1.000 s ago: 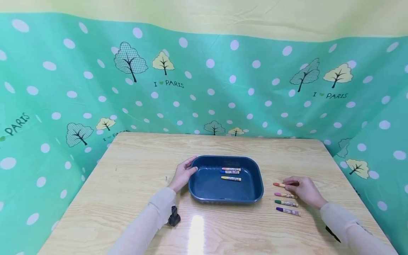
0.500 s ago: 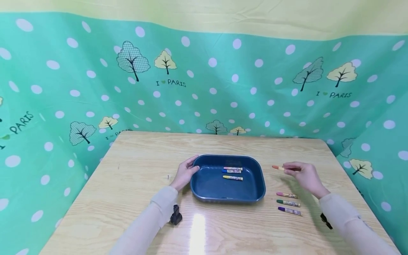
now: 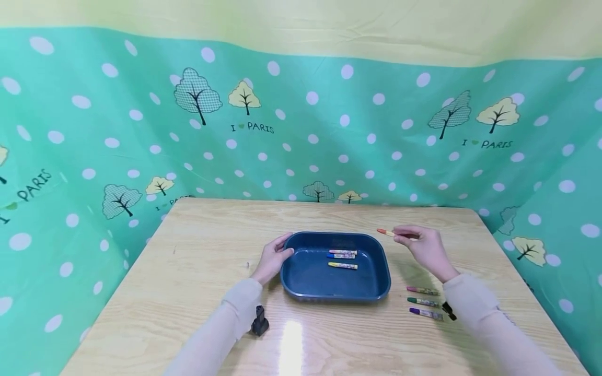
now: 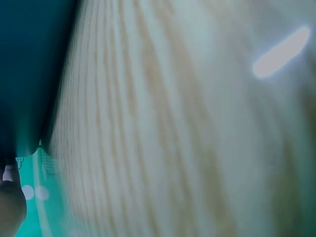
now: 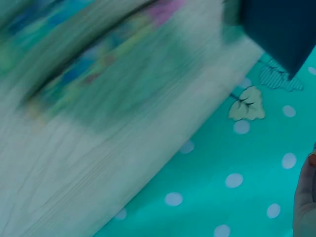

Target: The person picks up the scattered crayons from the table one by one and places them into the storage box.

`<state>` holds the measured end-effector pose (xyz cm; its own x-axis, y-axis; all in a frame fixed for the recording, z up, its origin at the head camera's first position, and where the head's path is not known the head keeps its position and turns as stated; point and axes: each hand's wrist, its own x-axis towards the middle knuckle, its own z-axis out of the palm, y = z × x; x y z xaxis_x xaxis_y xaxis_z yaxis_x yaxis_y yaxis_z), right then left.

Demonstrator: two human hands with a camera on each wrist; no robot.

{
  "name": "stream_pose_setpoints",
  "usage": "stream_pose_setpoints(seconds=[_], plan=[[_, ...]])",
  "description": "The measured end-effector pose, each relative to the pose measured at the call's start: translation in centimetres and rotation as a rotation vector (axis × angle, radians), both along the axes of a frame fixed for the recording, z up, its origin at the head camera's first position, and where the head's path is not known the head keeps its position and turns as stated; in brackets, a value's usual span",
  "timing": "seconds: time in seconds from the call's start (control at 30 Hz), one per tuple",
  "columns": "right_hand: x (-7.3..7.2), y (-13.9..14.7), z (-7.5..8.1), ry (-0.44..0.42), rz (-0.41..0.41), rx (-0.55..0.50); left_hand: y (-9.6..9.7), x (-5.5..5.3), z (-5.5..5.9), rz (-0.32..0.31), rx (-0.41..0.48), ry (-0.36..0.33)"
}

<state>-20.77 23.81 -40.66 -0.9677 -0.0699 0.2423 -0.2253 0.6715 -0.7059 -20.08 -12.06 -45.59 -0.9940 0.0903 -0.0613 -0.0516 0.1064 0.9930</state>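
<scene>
A dark blue rectangular basin [image 3: 315, 284] stands on the table in the head view. My left hand [image 3: 273, 258] grips its left rim, thumb over the edge and fingers outside. Between the thumb and fingers of my right hand [image 3: 425, 248] is an orange crayon [image 3: 385, 232], held above the table by the basin's back right corner. Inside the basin lie a pink crayon [image 3: 343, 252], a blue crayon [image 3: 340, 256] and a yellow crayon [image 3: 343, 266]. In the right wrist view a blurred pink-tipped crayon [image 5: 106, 59] shows, with the basin's dark wall [image 5: 279, 24] at top right.
To the right of the basin, a pink crayon [image 3: 422, 290], a green crayon [image 3: 423, 302] and a purple crayon [image 3: 426, 313] lie in a column, close to the right sleeve [image 3: 475, 297]. A green dotted curtain [image 3: 282, 104] hangs behind the wooden table [image 3: 197, 292].
My right hand has lifted the orange crayon off the table and moved left and away from me, toward the basin. The left hand stays on the rim.
</scene>
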Motion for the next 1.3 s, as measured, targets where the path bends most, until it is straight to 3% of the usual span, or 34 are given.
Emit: stream_pose_setpoints(seconds=[0.27,0.53,0.77,1.03,1.3], plan=[[-0.8,-3.3,-0.3,-0.068,0.023,-0.078,0.0,-0.4,-0.8,0.001,0.015,0.001],[-1.0,-5.5,-1.5,-0.127,0.059,-0.080,0.2,-0.1,-0.2,-0.003,0.007,-0.007],[-1.0,-7.1,-2.6,-0.194,0.110,-0.101,0.0,-0.3,-0.3,-0.008,-0.009,0.010],[-1.2,-8.5,-3.8,-0.233,0.117,-0.121,-0.3,-1.5,-3.0,0.012,0.020,-0.007],[-1.8,-9.7,-4.7,-0.299,0.083,-0.134,-0.3,-1.7,-3.3,0.030,0.001,0.014]])
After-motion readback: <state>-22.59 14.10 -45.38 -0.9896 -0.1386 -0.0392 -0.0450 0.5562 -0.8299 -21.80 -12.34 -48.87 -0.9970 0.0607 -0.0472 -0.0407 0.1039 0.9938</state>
